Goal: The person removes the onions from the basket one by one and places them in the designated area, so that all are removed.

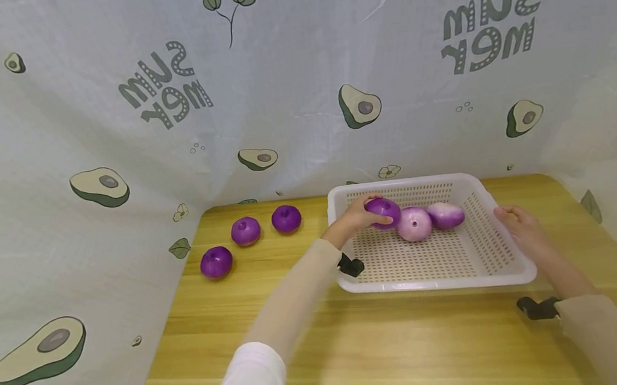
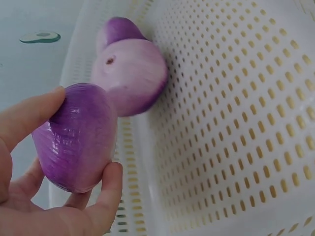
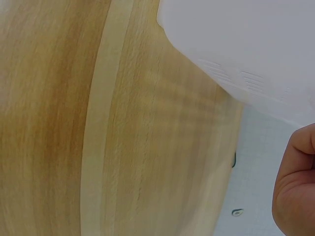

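Observation:
Inside the white basket (image 1: 414,285), toward its back left, the left hand (image 1: 355,218) grips a purple onion (image 1: 385,212). In the left wrist view, fingers and thumb of the left hand (image 2: 64,216) curl round that onion (image 2: 76,137). Beside it lies a pale pink onion (image 1: 414,224), touching another purple-and-white onion (image 1: 446,215) on its right. At the basket's right rim is the right hand (image 1: 524,233), its fingertips on the rim. The right wrist view shows curled fingers of the right hand (image 3: 295,182) at the basket's outer wall (image 3: 236,44).
Three purple onions, at the left (image 1: 217,262), middle (image 1: 245,231) and right (image 1: 286,219), sit on the wooden table (image 1: 407,342) left of the basket. A printed curtain (image 1: 288,67) hangs behind and beside the table.

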Available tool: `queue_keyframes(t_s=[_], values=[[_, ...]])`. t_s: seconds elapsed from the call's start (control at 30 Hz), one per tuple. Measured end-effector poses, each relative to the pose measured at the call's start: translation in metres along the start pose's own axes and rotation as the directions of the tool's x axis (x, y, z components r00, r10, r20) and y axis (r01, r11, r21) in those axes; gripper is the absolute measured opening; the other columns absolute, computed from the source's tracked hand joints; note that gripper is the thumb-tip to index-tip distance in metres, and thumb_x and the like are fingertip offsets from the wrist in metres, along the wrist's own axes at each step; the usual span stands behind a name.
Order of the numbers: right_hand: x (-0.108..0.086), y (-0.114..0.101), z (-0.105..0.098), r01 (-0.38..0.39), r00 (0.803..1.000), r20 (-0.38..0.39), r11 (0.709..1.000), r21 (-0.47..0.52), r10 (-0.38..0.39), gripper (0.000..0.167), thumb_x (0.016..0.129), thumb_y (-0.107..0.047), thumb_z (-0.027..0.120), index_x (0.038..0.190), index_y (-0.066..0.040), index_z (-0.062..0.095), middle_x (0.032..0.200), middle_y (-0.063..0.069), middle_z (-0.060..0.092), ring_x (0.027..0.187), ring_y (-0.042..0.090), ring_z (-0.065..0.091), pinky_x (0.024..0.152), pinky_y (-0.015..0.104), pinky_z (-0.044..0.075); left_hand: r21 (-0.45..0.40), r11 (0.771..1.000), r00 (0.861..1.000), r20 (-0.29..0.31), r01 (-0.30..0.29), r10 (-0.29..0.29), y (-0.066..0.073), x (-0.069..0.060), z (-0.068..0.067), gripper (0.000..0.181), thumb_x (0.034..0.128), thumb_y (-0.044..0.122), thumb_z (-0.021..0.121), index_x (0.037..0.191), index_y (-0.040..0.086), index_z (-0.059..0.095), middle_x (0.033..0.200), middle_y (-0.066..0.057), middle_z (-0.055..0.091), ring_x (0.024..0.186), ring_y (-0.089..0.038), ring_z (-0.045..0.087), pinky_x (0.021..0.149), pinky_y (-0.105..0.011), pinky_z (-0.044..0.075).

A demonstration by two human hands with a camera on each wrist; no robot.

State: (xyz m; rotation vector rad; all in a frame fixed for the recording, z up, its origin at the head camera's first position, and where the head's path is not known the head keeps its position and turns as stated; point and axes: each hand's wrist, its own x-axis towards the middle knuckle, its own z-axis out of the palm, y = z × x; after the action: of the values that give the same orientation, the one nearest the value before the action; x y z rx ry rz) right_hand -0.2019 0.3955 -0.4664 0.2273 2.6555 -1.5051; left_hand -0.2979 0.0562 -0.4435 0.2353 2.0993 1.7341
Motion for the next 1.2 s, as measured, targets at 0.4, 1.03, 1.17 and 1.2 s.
queue_keyframes(t_s=[0.4, 1.03, 1.17, 1.2], values=[[-0.002, -0.004, 0.001, 0.051, 0.999, 0.002, 0.998, 0.034, -0.051, 0.063, 0.107, -0.044, 0.036, 0.136, 0.012, 0.031, 0.086, -0.01, 0.061, 0.069, 0.006, 0.062, 0.059, 0.028, 0.055, 0.082, 0.991, 0.989, 0.114, -0.107, 0.098, 0.031, -0.03, -0.019, 0.063, 0.08, 0.017, 0.086, 0.137, 0.019, 0.059, 0.125, -0.007, 0.058, 0.107, -0.015, 0.059, 0.082, -0.026, 0.055], [-0.002, -0.001, 0.0, 0.065, 0.998, -0.023, 0.998, -0.022, -0.065, 0.063, 0.107, -0.044, 0.036, 0.134, 0.013, 0.034, 0.085, -0.01, 0.058, 0.068, 0.004, 0.058, 0.058, 0.025, 0.052, 0.134, 0.956, 0.965, 0.056, -0.261, 0.256, 0.047, -0.075, -0.073, 0.063, 0.082, 0.025, 0.084, 0.139, 0.026, 0.058, 0.125, -0.008, 0.054, 0.11, -0.023, 0.058, 0.089, -0.037, 0.053], [-0.001, 0.0, 0.0, 0.062, 0.998, -0.03, 0.998, -0.028, -0.063, 0.062, 0.107, -0.044, 0.036, 0.133, 0.012, 0.035, 0.087, -0.012, 0.056, 0.07, 0.003, 0.056, 0.06, 0.023, 0.049, 0.142, 0.958, 0.969, 0.016, -0.248, 0.248, 0.046, -0.081, -0.084, 0.062, 0.0824, 0.026, 0.084, 0.138, 0.029, 0.058, 0.126, -0.008, 0.054, 0.113, -0.025, 0.057, 0.091, -0.04, 0.052], [-0.001, 0.0, 0.0, 0.061, 0.998, -0.029, 0.998, -0.026, -0.061, 0.062, 0.107, -0.044, 0.036, 0.133, 0.012, 0.035, 0.087, -0.012, 0.057, 0.07, 0.003, 0.057, 0.06, 0.023, 0.049, 0.149, 0.958, 0.969, 0.006, -0.246, 0.248, 0.045, -0.083, -0.086, 0.062, 0.0823, 0.026, 0.084, 0.139, 0.029, 0.058, 0.126, -0.008, 0.054, 0.113, -0.025, 0.057, 0.092, -0.04, 0.052]])
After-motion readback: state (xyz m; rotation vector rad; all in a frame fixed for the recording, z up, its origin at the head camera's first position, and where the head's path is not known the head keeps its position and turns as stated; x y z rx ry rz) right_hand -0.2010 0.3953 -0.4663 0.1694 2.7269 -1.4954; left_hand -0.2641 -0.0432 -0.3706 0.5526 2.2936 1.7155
